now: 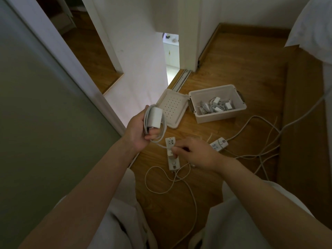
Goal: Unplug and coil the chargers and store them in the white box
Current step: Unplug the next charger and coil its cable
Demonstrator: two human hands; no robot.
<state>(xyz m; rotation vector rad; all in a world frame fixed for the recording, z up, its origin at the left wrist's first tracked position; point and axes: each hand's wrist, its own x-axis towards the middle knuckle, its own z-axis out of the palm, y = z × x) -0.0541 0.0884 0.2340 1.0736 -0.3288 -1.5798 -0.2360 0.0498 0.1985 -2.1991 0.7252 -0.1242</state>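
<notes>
Head view: our left hand (138, 131) grips the coiled charger (156, 117), our right hand (195, 152) pinches a plug (170, 153) on the power strip (169, 141); we should pull it straight out.

box (215, 118) on floor (233, 65), far | chargers (216, 106) in box | lid (172, 106) left of box | near strip (169, 141) centre, second strip (218, 144) right of it

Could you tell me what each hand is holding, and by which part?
Left hand grips a white charger round its cable-wrapped body; right hand apparently pinches a plug on the power strip.
</notes>
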